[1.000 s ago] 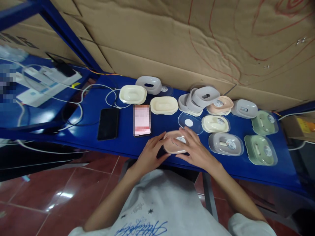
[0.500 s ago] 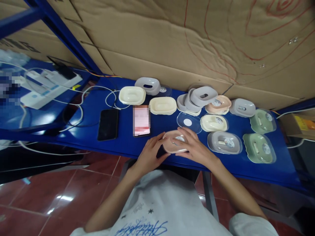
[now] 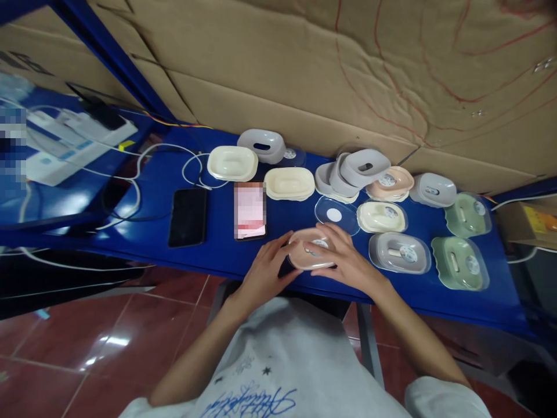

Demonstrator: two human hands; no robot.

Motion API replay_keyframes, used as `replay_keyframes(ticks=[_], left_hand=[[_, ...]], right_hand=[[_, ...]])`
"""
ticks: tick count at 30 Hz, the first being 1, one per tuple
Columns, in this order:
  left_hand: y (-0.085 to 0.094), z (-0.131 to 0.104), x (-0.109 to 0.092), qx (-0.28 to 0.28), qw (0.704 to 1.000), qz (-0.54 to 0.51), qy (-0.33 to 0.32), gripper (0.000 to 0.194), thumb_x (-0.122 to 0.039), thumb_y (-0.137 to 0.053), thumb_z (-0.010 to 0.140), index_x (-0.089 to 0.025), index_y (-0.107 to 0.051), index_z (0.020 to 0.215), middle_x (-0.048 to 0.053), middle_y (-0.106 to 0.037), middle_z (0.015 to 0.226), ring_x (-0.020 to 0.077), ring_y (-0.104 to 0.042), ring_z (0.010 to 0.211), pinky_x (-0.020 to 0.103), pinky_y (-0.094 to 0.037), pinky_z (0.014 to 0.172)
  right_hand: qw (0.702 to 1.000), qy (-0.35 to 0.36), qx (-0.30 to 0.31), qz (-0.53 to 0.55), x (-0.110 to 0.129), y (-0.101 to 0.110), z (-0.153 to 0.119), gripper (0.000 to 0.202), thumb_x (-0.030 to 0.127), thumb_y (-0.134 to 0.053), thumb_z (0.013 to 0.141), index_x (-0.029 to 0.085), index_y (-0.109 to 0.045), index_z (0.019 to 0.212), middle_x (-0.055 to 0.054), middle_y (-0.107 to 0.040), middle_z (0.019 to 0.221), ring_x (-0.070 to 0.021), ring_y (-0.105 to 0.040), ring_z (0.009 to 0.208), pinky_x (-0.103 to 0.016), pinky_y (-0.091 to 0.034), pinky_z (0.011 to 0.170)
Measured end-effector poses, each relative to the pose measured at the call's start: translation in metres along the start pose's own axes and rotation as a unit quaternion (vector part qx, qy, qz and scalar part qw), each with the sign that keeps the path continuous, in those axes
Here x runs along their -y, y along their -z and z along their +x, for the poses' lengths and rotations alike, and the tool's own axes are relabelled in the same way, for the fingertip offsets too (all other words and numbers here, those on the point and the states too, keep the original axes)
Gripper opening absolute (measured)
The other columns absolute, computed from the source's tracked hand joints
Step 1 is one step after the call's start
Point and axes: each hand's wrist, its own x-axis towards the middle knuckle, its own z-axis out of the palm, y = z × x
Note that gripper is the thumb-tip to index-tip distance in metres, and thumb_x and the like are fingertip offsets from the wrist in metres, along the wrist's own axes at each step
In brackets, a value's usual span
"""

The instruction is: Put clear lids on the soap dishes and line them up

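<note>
A peach soap box (image 3: 302, 254) with a clear lid and a round sticker sits between both hands at the front edge of the blue table. My left hand (image 3: 270, 266) is closed round its left end, thumb low and fingers along the side. From the right, my right hand (image 3: 353, 262) grips the other end, with a finger reaching across the lid. Just behind the hands lies a loose clear lid (image 3: 324, 220) with a white round label. To the right stand a lidded cream soap box (image 3: 369, 216) and a lidded grey one (image 3: 385, 261).
Two green soap boxes (image 3: 444, 273) stand at the right end. Grey parts (image 3: 348, 174) are stacked at the back, near cream trays (image 3: 289, 174). A lit phone (image 3: 250, 212) and a dark phone (image 3: 188, 217) lie left, beside white cables and a power strip (image 3: 65, 154).
My head view has shifted slightly. Both hands stay on the peach soap box, with only a small change in the right fingers.
</note>
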Motion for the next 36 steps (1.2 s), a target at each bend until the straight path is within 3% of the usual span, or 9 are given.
replay_keyframes(ticks=[5,9,16,19,23,25,30,36], left_hand=[[0.006,0.000,0.001,-0.004,1.000,-0.014,-0.019,0.068,-0.035,-0.074,0.100,-0.028,-0.042,0.159,0.018,-0.054,0.159,0.0358,-0.058,0.143,0.060,-0.055,0.111],[0.010,0.002,-0.003,-0.028,0.996,-0.060,-0.052,0.063,-0.035,-0.073,0.102,-0.032,-0.044,0.158,0.015,-0.051,0.162,0.0321,-0.056,0.145,0.055,-0.056,0.113],[-0.003,0.013,-0.007,-0.012,0.997,-0.073,-0.036,0.058,-0.029,-0.067,0.105,-0.032,-0.045,0.158,0.015,-0.057,0.155,0.0297,-0.060,0.141,0.053,-0.058,0.111],[-0.004,0.015,-0.011,-0.003,0.996,-0.094,-0.005,0.070,-0.034,-0.070,0.103,-0.031,-0.036,0.164,0.016,-0.049,0.163,0.0327,-0.053,0.149,0.056,-0.053,0.117],[-0.007,0.015,-0.022,-0.011,0.991,-0.130,0.042,0.102,-0.049,-0.082,0.093,-0.029,-0.018,0.170,0.019,-0.042,0.169,0.0371,-0.049,0.152,0.060,-0.048,0.121],[-0.012,0.016,-0.026,0.000,0.992,-0.118,0.046,0.106,-0.051,-0.083,0.091,-0.030,-0.016,0.171,0.019,-0.043,0.168,0.0379,-0.049,0.152,0.062,-0.047,0.121],[-0.017,0.022,-0.023,-0.006,0.996,-0.082,0.015,0.089,-0.050,-0.076,0.098,-0.031,-0.024,0.168,0.017,-0.057,0.157,0.0360,-0.058,0.144,0.061,-0.050,0.117],[0.002,0.019,-0.010,0.064,0.994,-0.086,0.000,0.085,-0.046,-0.072,0.101,-0.034,-0.024,0.169,0.016,-0.051,0.162,0.0348,-0.052,0.150,0.059,-0.050,0.120]], right_hand=[[0.995,0.011,0.038,-0.095,0.010,0.014,0.003,0.076,0.038,-0.073,0.099,0.035,-0.038,0.167,-0.019,-0.040,0.167,-0.0401,-0.038,0.156,-0.064,-0.046,0.119],[0.994,0.040,-0.005,-0.101,0.018,0.022,-0.003,0.074,0.032,-0.071,0.101,0.035,-0.036,0.167,-0.016,-0.046,0.163,-0.0366,-0.041,0.155,-0.061,-0.047,0.121],[0.998,0.067,0.005,0.000,0.006,0.004,0.000,0.075,0.035,-0.074,0.099,0.038,-0.037,0.165,-0.012,-0.046,0.165,-0.0308,-0.044,0.154,-0.058,-0.049,0.121],[0.997,0.065,-0.030,0.010,0.002,0.002,-0.002,0.077,0.037,-0.075,0.099,0.038,-0.036,0.165,-0.012,-0.044,0.167,-0.0320,-0.044,0.154,-0.060,-0.048,0.122],[0.996,0.027,-0.090,0.003,0.001,0.018,-0.018,0.084,0.037,-0.080,0.095,0.041,-0.036,0.167,-0.010,-0.044,0.168,-0.0344,-0.047,0.152,-0.060,-0.049,0.120],[0.996,-0.020,-0.082,-0.024,-0.001,0.027,-0.027,0.084,0.035,-0.080,0.095,0.041,-0.037,0.167,-0.010,-0.043,0.168,-0.0352,-0.046,0.152,-0.061,-0.048,0.121],[0.996,-0.077,-0.020,-0.051,-0.005,0.031,-0.037,0.087,0.046,-0.078,0.094,0.042,-0.032,0.168,-0.010,-0.041,0.170,-0.0370,-0.043,0.154,-0.063,-0.047,0.122],[0.998,-0.031,0.005,-0.053,0.000,0.011,-0.029,0.092,0.042,-0.075,0.098,0.038,-0.021,0.172,-0.015,-0.030,0.175,-0.0392,-0.033,0.161,-0.065,-0.046,0.122]])
